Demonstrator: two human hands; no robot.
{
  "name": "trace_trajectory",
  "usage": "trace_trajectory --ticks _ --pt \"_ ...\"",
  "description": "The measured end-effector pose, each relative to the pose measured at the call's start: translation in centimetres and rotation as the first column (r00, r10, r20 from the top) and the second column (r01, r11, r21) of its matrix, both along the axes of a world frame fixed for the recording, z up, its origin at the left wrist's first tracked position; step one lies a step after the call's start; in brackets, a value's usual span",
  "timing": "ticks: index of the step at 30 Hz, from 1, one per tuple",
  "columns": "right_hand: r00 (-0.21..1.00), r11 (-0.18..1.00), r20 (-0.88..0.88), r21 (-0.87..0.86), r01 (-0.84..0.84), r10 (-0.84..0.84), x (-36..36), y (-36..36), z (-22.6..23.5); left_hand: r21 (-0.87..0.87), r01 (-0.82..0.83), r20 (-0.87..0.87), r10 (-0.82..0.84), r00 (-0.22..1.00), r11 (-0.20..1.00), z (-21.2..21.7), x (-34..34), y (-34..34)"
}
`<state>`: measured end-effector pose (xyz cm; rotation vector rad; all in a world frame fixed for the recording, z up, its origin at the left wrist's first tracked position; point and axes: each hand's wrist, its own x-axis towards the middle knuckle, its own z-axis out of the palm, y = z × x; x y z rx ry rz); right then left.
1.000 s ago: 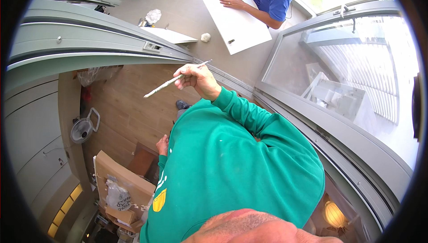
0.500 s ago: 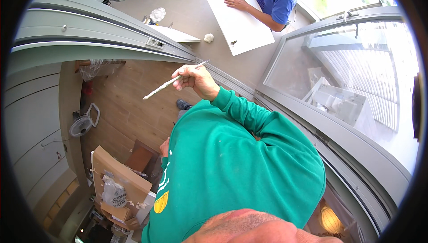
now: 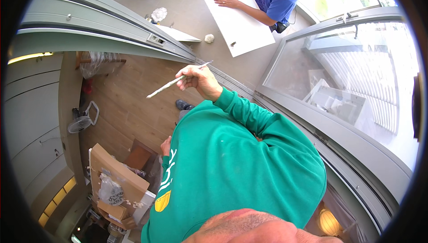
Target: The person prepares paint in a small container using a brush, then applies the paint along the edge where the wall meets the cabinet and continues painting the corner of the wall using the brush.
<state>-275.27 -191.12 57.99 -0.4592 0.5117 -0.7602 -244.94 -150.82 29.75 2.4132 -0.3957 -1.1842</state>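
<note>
My right hand (image 3: 201, 81), raised in front of my chest, is closed in a pinch around a slender pale stick (image 3: 162, 89). The stick looks smeared with whitish material and narrows to a thin tip beyond my knuckles; its exact kind does not show. The longer end points down and left, touching nothing. My left hand (image 3: 166, 145) hangs low beside my body, partly hidden by the green sweatshirt (image 3: 245, 153); its fingers are too covered to read. Beyond the door track, a co-worker in a blue shirt (image 3: 280, 0) lays both hands flat on a white panel (image 3: 238, 20).
A metal door track (image 3: 236, 82) crosses the floor past my right hand. A glazed door (image 3: 294, 64) stands at right. Opened cardboard boxes (image 3: 120, 167), a white-framed round object (image 3: 84, 120) and a plastic-wrapped piece (image 3: 96, 62) are at left. A crumpled white lump (image 3: 209, 38) lies near the panel.
The co-worker's hands have slid left along the panel. My right hand and the stick have shifted slightly to the right, the grip unchanged.
</note>
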Motion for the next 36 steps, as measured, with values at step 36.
trace_trajectory --ticks 36 --pt "0.982 0.982 0.001 0.002 -0.187 0.187 3.6 0.7 1.4 -0.279 0.152 -0.417 -0.262 0.87 0.948 4.1 -9.8 -20.8"
